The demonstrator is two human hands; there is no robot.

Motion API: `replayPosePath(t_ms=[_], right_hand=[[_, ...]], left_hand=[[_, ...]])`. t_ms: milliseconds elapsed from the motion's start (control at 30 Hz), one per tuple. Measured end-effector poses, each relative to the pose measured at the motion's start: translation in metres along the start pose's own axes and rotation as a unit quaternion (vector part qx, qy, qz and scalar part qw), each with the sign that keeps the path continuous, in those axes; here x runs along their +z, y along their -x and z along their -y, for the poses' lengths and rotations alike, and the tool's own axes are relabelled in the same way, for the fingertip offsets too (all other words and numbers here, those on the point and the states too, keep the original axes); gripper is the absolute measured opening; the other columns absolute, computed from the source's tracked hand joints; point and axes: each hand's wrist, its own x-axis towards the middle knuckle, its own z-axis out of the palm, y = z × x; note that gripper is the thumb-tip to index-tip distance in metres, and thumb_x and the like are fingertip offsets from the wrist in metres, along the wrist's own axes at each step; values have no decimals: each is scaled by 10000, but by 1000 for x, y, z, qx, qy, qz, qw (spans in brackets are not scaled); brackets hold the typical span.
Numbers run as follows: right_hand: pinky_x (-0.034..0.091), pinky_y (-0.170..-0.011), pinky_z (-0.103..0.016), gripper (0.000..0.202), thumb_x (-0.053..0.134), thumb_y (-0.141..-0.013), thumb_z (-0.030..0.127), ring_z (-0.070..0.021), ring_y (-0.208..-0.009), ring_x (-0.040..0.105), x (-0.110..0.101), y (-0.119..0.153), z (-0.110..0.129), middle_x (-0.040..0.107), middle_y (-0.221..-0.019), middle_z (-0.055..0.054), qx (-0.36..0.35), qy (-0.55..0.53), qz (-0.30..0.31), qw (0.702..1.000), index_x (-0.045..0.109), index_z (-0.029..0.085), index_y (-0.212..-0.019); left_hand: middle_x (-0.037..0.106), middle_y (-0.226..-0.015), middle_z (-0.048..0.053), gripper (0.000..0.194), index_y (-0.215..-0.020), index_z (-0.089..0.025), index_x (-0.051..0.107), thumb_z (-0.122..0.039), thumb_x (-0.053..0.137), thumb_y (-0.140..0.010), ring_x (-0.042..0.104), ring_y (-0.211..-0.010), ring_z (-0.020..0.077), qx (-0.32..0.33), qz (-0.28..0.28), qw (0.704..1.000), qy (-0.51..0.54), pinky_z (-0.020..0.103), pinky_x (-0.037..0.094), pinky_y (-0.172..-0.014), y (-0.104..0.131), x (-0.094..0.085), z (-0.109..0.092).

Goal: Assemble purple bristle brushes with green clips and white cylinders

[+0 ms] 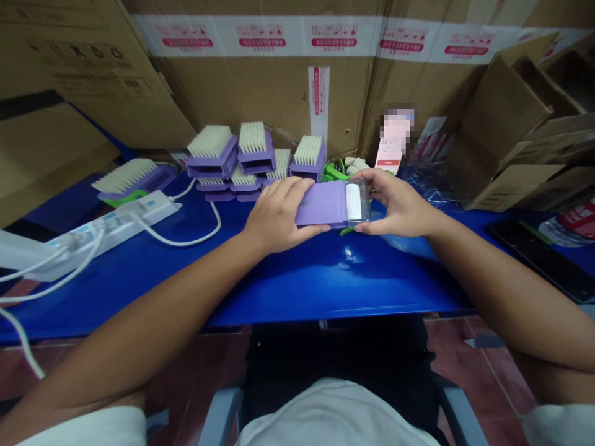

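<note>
Above the blue table, my two hands hold a flat purple brush-like case (321, 203) with ribbed white bristles (353, 201) at its right end. My left hand (273, 214) is wrapped around the purple body, thumb along the near edge. A clear plastic cap (365, 204) covers the bristled end, and the fingers and thumb of my right hand (402, 205) grip it at top and bottom. Right behind are green pieces (335, 171) and white rolls, partly hidden. Farther left, several similar purple brushes (211, 144) are stacked with their pale bristles up.
On the left, a white power strip (109, 230) trails cables near another purple brush (127, 176). A lit phone (389, 158) leans at the back, beside crumpled clear plastic (432, 186). Cardboard boxes (515, 136), a dark phone (539, 254) and a bottle (569, 226) are at right.
</note>
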Motion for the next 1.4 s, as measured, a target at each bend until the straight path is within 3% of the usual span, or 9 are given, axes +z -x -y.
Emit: replayPosePath(t_ms=[1033, 1400], right_hand=[[620, -1040, -532, 816, 1018, -730, 515, -347, -1192, 730, 3, 0, 3, 700, -1420, -138, -14, 34, -11, 999, 622, 254, -1394], [641, -1022, -521, 814, 1022, -718, 532, -334, -1159, 739, 3, 0, 1, 724, -1377, -121, -16, 43, -14, 999, 639, 269, -1386]], left_hand=[[653, -1538, 241, 940, -1580, -137, 568, -766, 765, -909, 628, -1399, 464, 2, -5, 1000, -5, 625, 498, -1204, 1, 2, -1], [646, -1547, 234, 925, -1579, -164, 560, -767, 755, -905, 613, -1399, 461, -2, 2, 1000, 1, 631, 484, -1207, 2, 1, -1]])
